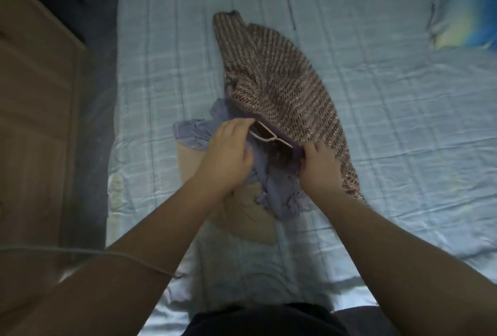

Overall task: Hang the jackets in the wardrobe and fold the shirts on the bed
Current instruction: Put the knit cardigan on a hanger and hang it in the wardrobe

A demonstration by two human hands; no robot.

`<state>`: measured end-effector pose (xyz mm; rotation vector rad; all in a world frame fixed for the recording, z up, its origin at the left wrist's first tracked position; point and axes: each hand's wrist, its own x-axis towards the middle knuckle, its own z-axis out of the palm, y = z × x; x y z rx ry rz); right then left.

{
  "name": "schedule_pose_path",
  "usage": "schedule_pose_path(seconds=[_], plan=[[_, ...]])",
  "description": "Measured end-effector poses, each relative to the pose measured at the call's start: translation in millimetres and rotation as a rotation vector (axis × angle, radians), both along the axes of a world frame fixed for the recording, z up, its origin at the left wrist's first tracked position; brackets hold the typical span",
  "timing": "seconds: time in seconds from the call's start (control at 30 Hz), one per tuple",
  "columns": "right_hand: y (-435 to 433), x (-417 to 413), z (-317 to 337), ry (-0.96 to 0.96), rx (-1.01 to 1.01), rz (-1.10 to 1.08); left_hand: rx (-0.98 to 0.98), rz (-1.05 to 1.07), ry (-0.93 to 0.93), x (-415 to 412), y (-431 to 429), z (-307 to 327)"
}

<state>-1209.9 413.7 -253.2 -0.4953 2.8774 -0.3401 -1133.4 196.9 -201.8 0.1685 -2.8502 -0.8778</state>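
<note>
A brown striped knit jacket (pixel 279 88) lies across the middle of the bed (pixel 376 109). A pale pink hanger (pixel 265 135) pokes out at its purple neck edge. My left hand (pixel 228 155) holds the neck edge at the hanger's left end. My right hand (pixel 320 166) pinches the same edge on the right. Under my hands lies a crumpled lilac shirt (pixel 277 190). Beneath that is a beige garment (pixel 242 220).
A wooden wardrobe door (pixel 35 120) stands at the left, past a dark strip of floor (pixel 99 88). A blue and yellow pillow (pixel 462 13) lies at the bed's far right. A thin cable (pixel 107 253) crosses my left forearm.
</note>
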Motion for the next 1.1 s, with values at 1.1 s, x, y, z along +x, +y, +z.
schedule_pose_path(seconds=[1.1], plan=[[240.9,150.7,492.8,0.811,-0.194,0.389,-0.177,-0.363,-0.123,172.5,111.7,445.9]])
